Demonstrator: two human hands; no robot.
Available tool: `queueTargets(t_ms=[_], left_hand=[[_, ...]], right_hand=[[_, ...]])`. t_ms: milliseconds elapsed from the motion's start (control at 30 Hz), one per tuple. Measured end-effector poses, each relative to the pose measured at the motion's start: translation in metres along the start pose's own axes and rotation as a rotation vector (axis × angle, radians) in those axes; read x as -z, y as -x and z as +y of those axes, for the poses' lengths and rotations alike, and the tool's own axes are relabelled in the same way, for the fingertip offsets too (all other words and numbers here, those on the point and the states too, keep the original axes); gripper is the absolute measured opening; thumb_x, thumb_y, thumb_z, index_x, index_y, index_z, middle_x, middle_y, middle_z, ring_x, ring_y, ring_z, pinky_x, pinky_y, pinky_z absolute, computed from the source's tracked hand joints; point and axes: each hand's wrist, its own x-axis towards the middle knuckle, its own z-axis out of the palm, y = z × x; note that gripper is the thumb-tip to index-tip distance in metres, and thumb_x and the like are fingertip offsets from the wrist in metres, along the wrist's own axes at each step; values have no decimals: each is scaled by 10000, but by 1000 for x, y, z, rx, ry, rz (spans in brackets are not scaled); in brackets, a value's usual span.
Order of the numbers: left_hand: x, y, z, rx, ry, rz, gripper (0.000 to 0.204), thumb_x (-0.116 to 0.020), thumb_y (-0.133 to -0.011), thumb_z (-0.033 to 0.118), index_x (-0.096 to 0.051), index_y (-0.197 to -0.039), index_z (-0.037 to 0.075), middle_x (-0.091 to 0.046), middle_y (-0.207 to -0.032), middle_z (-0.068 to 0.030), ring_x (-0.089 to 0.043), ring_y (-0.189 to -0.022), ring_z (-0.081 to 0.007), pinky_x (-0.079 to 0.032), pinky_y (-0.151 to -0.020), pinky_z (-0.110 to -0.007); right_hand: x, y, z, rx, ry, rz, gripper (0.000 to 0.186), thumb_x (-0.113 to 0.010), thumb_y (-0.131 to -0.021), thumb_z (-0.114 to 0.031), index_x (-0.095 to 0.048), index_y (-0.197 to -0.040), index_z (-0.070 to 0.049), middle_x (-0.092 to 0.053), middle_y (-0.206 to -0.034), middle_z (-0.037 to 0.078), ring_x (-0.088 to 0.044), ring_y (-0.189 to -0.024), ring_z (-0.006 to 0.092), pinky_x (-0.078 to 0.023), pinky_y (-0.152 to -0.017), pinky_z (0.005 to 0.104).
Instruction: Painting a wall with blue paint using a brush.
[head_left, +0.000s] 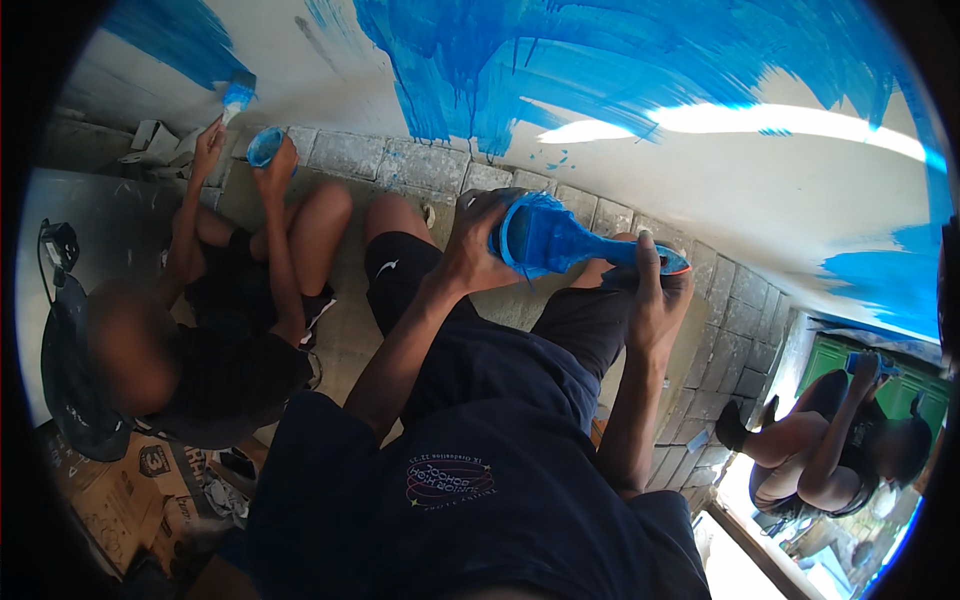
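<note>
My left hand [474, 245] is wrapped round a small paint cup [505, 232] that is coated with blue paint. In my right hand [660, 295] is the handle end of a paintbrush [595, 248], blue with paint along most of its length and with a bit of orange-red at the tip of the handle. The brush head lies at the mouth of the cup, and its bristles cannot be made out clearly. Both hands are above my knees, in front of the white wall [450, 155] with broad blue strokes and drips on it.
At left, a seated co-worker [240, 350] holds another brush [238, 95] against the wall and a blue-smeared cup [266, 148]. Another person [820, 450] crouches at far right by a green surface. Grey paving blocks [345, 155] run along the wall. Cardboard [130, 495] lies lower left.
</note>
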Motion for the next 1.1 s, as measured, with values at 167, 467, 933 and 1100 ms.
queueTargets(t_ms=[167, 467, 933, 1100], left_hand=[[-5, 14, 1, 26, 82, 37, 830, -911, -541, 379, -577, -1227, 52, -644, -1130, -114, -616, -1027, -291, -410, -939, -441], [-24, 38, -10, 244, 385, 87, 772, -940, -574, 207, -555, -1221, 37, -643, -1142, -104, -644, -1042, -211, -527, -911, -356], [-63, 71, -52, 419, 418, 178, 741, -947, -588, 205, -562, -1198, 40, -648, -1124, -93, -644, -1021, -196, -525, -917, -366], [-59, 69, -52, 408, 387, 127, 717, -948, -588, 213, -576, -1175, 40, -657, -1092, -90, -649, -999, -194, -528, -901, -362]], right_hand=[[11, 2, 22, -6, -38, 31, 316, -618, -966, -286, -647, -886, 19, -668, -697, 103, -624, -556, 140, -511, -533, 268], [28, 8, 58, -91, -112, 116, 283, -616, -971, -293, -626, -890, -22, -640, -696, 62, -634, -618, 133, -516, -581, 267], [2, -60, 53, 170, -541, 175, 275, -577, -992, -224, -567, -1088, 34, -665, -921, 144, -696, -795, 224, -601, -731, 372], [-51, -70, -4, 438, -439, 65, 321, -582, -985, -203, -559, -1134, 80, -658, -987, 178, -694, -857, 251, -598, -775, 375]])
